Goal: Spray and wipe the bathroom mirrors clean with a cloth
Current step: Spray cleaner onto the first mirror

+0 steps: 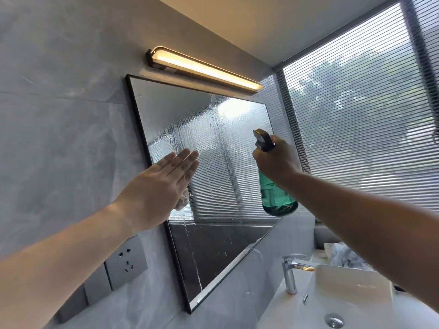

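white cloth (183,198), likely soft and limp, lies pressed flat to the wet, fragile black-framed wall mirror (213,143) under the straight-fingered left hand (161,184); teal plastic spray bottle (278,198) hangs gripped at its neck by the right hand (275,160).

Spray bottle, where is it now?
In the head view, right of centre, the right hand holds the spray bottle before the mirror, above the tap.

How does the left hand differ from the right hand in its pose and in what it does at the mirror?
The left hand lies flat with straight fingers, while the right hand is curled. The left hand presses a white cloth against the mirror; the right hand grips a green spray bottle by its neck. Both hands are raised in front of the wet mirror.
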Demonstrator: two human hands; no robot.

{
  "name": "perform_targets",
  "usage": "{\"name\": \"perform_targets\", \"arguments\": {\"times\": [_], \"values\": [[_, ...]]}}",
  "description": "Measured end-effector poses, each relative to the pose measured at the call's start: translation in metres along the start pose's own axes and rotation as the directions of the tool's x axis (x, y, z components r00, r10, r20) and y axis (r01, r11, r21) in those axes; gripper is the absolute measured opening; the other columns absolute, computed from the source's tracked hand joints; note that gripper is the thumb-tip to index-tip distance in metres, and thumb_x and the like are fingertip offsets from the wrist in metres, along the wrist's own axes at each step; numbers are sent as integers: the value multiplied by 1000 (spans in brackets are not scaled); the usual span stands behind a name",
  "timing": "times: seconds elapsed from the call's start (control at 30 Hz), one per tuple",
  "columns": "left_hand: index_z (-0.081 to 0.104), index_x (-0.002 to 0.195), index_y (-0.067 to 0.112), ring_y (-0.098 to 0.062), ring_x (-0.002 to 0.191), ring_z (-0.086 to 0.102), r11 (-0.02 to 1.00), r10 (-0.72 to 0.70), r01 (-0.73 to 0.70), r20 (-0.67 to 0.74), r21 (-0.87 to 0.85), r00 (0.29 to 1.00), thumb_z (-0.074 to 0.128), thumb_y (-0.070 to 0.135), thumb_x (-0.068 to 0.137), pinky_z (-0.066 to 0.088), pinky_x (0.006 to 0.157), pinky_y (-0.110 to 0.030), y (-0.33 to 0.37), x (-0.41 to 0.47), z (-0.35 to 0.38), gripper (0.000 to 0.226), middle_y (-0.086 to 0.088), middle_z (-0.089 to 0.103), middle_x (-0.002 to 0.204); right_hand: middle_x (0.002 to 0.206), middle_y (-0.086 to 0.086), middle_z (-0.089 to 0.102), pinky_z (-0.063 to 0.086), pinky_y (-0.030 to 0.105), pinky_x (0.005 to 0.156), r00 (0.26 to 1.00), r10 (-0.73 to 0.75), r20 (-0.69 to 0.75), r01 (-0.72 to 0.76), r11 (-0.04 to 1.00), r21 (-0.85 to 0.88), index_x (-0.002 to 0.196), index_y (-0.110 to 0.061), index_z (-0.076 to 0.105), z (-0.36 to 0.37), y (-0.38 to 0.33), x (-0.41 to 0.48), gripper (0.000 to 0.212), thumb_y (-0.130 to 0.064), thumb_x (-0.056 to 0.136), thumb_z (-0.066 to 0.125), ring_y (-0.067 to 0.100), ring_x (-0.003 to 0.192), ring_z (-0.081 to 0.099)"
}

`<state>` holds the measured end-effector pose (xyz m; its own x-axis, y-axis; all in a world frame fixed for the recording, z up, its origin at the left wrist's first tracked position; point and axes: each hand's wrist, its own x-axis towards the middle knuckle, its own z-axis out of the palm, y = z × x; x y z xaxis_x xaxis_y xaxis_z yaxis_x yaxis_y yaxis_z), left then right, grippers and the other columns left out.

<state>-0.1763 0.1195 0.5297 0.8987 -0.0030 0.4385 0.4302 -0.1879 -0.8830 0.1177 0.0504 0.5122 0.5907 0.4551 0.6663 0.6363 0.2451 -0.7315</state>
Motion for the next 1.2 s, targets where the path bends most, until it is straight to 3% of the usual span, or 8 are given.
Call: {"name": "perform_targets", "arguments": {"times": [0.2, 0.33, 0.43, 0.57, 0.7, 0.83, 1.0, 1.2], "values": [[19, 159, -1, -32, 158, 7, 999, -36, 37, 19, -21, 999, 6, 24, 102, 14, 126, -47, 6, -1, 3, 64, -18, 8, 170, 79, 0, 69, 54, 41, 73, 1000, 8, 20, -9, 998, 62, 85, -18, 66, -4, 5, -8, 11, -26, 83, 59, 28, 81, 66], [18, 159, -1, -31, 158, 5, 996, -80, 81, 38, -26, 996, -3, 22, 103, 11, 127, -46, 9, 0, -1, 64, -17, 6, 170, 79, -2, 68, 55, 41, 72, 1000, -19, 25, 17, 996, 82, 88, -22, 66, -10, 7, -13, 12, -29, 82, 60, 28, 80, 65], [16, 159, -1, -32, 158, 4, 990, -136, 138, 68, -27, 988, 24, 22, 103, 2, 127, -44, 10, 5, -6, 61, -17, 5, 170, 82, 0, 74, 60, 52, 76, 998, -13, 56, 3, 986, 168, 95, -23, 71, -16, 7, -17, 30, -35, 71, 59, 32, 82, 69], [12, 160, 1, -30, 157, 0, 976, -206, 213, 115, -55, 972, 10, 20, 101, -8, 124, -39, 14, 15, -14, 62, -15, 0, 170, 77, -3, 75, 60, 59, 75, 997, 19, 75, -40, 954, 298, 92, -38, 72, -22, 9, -15, 25, -32, 69, 63, 28, 78, 71], [0, 160, 3, -27, 157, -10, 958, -256, 275, 193, -79, 947, 28, 20, 104, -4, 128, -40, 13, 19, -20, 65, -12, -12, 169, 79, -4, 74, 60, 56, 79, 995, 10, 97, -39, 952, 304, 94, -37, 70, -28, 7, -20, 25, -32, 70, 62, 27, 81, 70], [1, 160, 3, -27, 157, -9, 948, -277, 304, 227, -97, 934, 11, 24, 99, -3, 129, -39, 15, 16, -29, 66, -13, -10, 169, 78, -4, 71, 60, 51, 77, 993, 16, 116, -48, 960, 274, 92, -26, 70, -30, 8, -31, 23, -32, 72, 62, 26, 77, 67], [4, 161, 2, -26, 157, -9, 932, -294, 339, 279, -126, 914, 43, 26, 105, 2, 129, -42, 17, 11, -31, 73, -12, -8, 169, 75, -5, 68, 59, 50, 76, 992, 22, 122, -52, 966, 252, 86, -22, 67, -29, 12, -44, 14, -30, 75, 64, 24, 75, 65], [6, 161, 2, -27, 158, -7, 927, -289, 341, 284, -155, 914, 34, 24, 102, 3, 129, -42, 26, 8, -35, 69, -13, -6, 169, 85, -10, 75, 60, 52, 83, 989, 34, 147, -83, 935, 343, 92, -30, 74, -27, 7, -63, 24, -31, 70, 64, 21, 85, 71]]}}
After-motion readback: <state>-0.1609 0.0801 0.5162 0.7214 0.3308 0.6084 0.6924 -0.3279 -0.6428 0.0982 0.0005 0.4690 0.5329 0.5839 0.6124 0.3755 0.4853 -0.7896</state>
